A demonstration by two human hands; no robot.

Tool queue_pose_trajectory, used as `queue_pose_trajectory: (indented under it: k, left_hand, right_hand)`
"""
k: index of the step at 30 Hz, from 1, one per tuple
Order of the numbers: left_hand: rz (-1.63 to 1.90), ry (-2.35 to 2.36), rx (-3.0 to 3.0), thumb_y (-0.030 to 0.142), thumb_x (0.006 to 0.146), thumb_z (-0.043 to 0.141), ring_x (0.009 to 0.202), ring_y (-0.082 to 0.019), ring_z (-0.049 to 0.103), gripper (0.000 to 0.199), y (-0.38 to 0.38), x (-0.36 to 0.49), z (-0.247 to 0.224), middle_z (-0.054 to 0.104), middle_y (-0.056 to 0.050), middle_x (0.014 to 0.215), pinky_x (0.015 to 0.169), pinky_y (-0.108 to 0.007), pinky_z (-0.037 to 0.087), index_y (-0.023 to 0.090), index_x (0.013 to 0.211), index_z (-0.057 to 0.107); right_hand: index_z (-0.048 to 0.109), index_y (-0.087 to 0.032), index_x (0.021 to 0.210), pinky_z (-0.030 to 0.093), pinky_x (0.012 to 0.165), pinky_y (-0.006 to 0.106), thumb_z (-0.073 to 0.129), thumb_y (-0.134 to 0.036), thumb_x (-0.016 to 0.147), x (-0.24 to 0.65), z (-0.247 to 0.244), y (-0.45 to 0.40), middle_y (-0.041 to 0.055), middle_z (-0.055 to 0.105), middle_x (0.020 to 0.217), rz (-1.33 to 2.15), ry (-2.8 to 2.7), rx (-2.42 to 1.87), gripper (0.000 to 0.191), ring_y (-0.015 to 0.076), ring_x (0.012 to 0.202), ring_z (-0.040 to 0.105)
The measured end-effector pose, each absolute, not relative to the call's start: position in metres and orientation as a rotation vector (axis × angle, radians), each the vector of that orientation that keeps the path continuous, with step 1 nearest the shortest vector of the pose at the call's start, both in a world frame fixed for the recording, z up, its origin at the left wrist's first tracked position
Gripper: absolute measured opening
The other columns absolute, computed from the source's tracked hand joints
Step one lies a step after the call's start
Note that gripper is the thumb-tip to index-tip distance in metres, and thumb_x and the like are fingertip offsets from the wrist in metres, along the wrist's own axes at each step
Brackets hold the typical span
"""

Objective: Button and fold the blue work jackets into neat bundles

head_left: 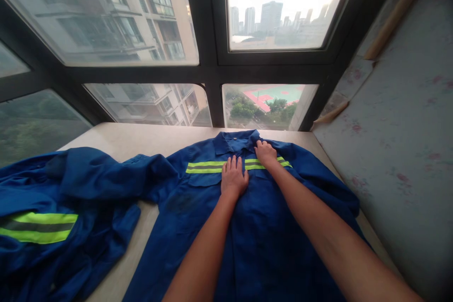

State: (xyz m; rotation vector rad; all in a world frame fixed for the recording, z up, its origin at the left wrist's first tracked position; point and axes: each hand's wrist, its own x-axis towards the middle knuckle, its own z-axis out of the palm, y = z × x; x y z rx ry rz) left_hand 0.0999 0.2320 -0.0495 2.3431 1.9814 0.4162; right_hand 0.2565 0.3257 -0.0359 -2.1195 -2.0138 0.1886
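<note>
A blue work jacket (pixel 205 203) with a yellow-green and grey chest stripe lies front side up on a pale window ledge (pixel 116 137), its collar towards the window. My left hand (pixel 234 177) rests flat on the jacket's front, at the stripe near the centre, fingers apart. Just below the right side of the collar, my right hand (pixel 266 153) touches the cloth with its fingers curled; whether they pinch the fabric is hard to make out. The jacket's left-side sleeve stretches towards a second blue garment.
The second blue garment (pixel 95 174), with a similar stripe, lies crumpled at the left. Dark window frames (pixel 208 73) stand behind the ledge. A floral papered wall (pixel 399 165) with peeling edges bounds the right side.
</note>
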Motion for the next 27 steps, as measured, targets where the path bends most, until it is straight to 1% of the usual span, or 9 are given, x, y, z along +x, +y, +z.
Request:
queue_pose_trajectory:
  k: [6, 8, 12, 14, 17, 19, 22, 24, 27]
  left_hand:
    - [0.401, 1.994, 2.36, 0.041, 0.094, 0.04, 0.145, -0.03, 0.031, 0.062, 0.233, 0.099, -0.048, 0.038, -0.014, 0.156, 0.118, -0.047, 0.024, 0.014, 0.149, 0.04]
    - [0.404, 1.999, 2.35, 0.041, 0.094, 0.041, 0.145, -0.031, 0.031, 0.061, 0.233, 0.098, -0.047, 0.035, -0.015, 0.158, 0.118, -0.047, 0.025, 0.013, 0.149, 0.041]
    - [0.412, 2.002, 2.361, 0.041, 0.094, 0.04, 0.146, -0.03, 0.029, 0.06, 0.234, 0.098, -0.047, 0.032, -0.014, 0.16, 0.117, -0.046, 0.026, 0.014, 0.148, 0.041]
    - [0.429, 2.001, 2.37, 0.041, 0.095, 0.04, 0.146, -0.03, 0.029, 0.059, 0.234, 0.098, -0.046, 0.032, -0.014, 0.159, 0.117, -0.046, 0.026, 0.015, 0.148, 0.041]
    - [0.451, 2.0, 2.369, 0.04, 0.094, 0.041, 0.146, -0.032, 0.03, 0.059, 0.234, 0.098, -0.043, 0.033, -0.017, 0.158, 0.116, -0.047, 0.028, 0.014, 0.147, 0.043]
    - [0.46, 2.002, 2.374, 0.038, 0.094, 0.042, 0.145, -0.033, 0.031, 0.057, 0.233, 0.098, -0.041, 0.034, -0.019, 0.157, 0.115, -0.048, 0.03, 0.013, 0.146, 0.044]
    - [0.47, 1.999, 2.404, 0.034, 0.093, 0.043, 0.143, -0.034, 0.035, 0.054, 0.232, 0.098, -0.034, 0.039, -0.021, 0.154, 0.114, -0.048, 0.031, 0.011, 0.142, 0.048]
    - [0.471, 1.983, 2.446, 0.03, 0.092, 0.044, 0.142, -0.034, 0.036, 0.052, 0.23, 0.1, -0.027, 0.042, -0.021, 0.152, 0.115, -0.049, 0.029, 0.01, 0.139, 0.052]
    - [0.462, 1.951, 2.517, 0.022, 0.089, 0.045, 0.142, -0.035, 0.034, 0.049, 0.221, 0.11, -0.014, 0.044, -0.022, 0.15, 0.117, -0.052, 0.024, 0.008, 0.136, 0.054]
  right_hand:
    - [0.063, -0.022, 0.121, 0.049, 0.087, 0.027, 0.064, -0.028, 0.089, 0.281, -0.022, 0.318, 0.0083, 0.067, 0.114, 0.306, -2.076, -1.964, 0.033, 0.0196, 0.1, 0.065]
    - [0.062, -0.023, 0.124, 0.049, 0.088, 0.024, 0.062, -0.028, 0.089, 0.303, -0.013, 0.304, 0.0054, 0.069, 0.112, 0.299, -2.033, -1.943, 0.035, 0.0169, 0.098, 0.066]
    - [0.055, -0.015, 0.132, 0.043, 0.103, 0.036, 0.044, -0.024, 0.095, 0.371, -0.007, 0.25, 0.0155, 0.063, 0.128, 0.117, -1.736, -2.094, 0.04, 0.0247, 0.12, 0.057]
    - [0.053, -0.011, 0.135, 0.041, 0.106, 0.041, 0.05, -0.03, 0.092, 0.408, -0.01, 0.216, 0.0205, 0.059, 0.132, 0.086, -1.541, -2.222, 0.047, 0.0301, 0.126, 0.053]
    - [0.051, -0.008, 0.137, 0.041, 0.106, 0.045, 0.06, -0.045, 0.085, 0.449, -0.014, 0.17, 0.0237, 0.057, 0.135, 0.284, -1.356, -2.304, 0.065, 0.0342, 0.129, 0.052]
    - [0.055, -0.012, 0.135, 0.048, 0.098, 0.043, 0.058, -0.05, 0.084, 0.466, -0.01, 0.146, 0.0211, 0.06, 0.132, 0.561, -1.241, -2.235, 0.064, 0.0325, 0.123, 0.057]
    - [0.06, -0.019, 0.129, 0.056, 0.082, 0.036, 0.054, -0.041, 0.086, 0.476, 0.005, 0.122, 0.0132, 0.07, 0.118, 1.05, -1.179, -1.945, 0.049, 0.0261, 0.106, 0.068]
    - [0.063, -0.018, 0.125, 0.056, 0.081, 0.033, 0.054, -0.029, 0.083, 0.475, 0.018, 0.118, 0.0104, 0.074, 0.11, 1.192, -1.218, -1.751, 0.045, 0.0234, 0.1, 0.07]
    - [0.065, -0.014, 0.121, 0.054, 0.088, 0.032, 0.052, -0.017, 0.079, 0.469, 0.044, 0.128, 0.0108, 0.073, 0.111, 0.877, -1.257, -1.744, 0.044, 0.0226, 0.102, 0.069]
